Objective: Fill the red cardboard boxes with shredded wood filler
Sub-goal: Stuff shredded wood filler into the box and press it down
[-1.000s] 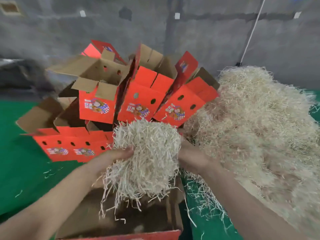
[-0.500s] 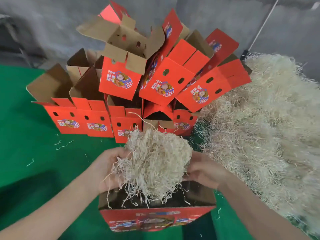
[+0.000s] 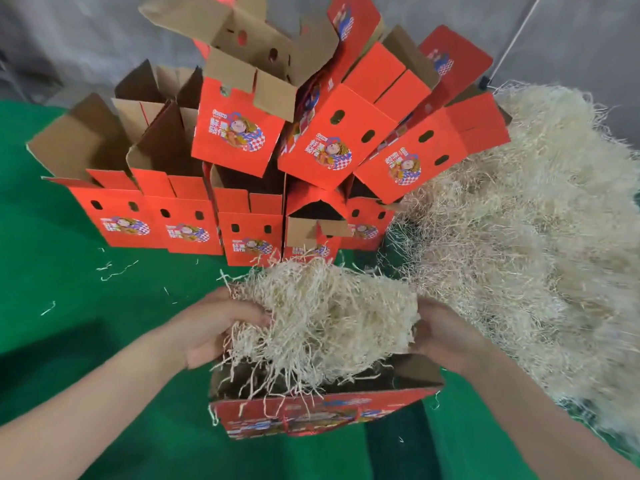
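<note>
Shredded pale wood filler clump: held by left grip and right grip, both curled round it, over open red cardboard box.

Upper centre, stacked boxes: red outer faces, plain brown inner flaps, printed emblem with blue-and-white check pattern. Lower centre, near box: red with multicoloured print. Centre and right, wood filler: pale straw. Left, floor covering: solid green. Top, wall: grey.

Both forearms reaching forward, left hand thumb curled, gripping, right hand fingers hidden, apparently gripping.
</note>
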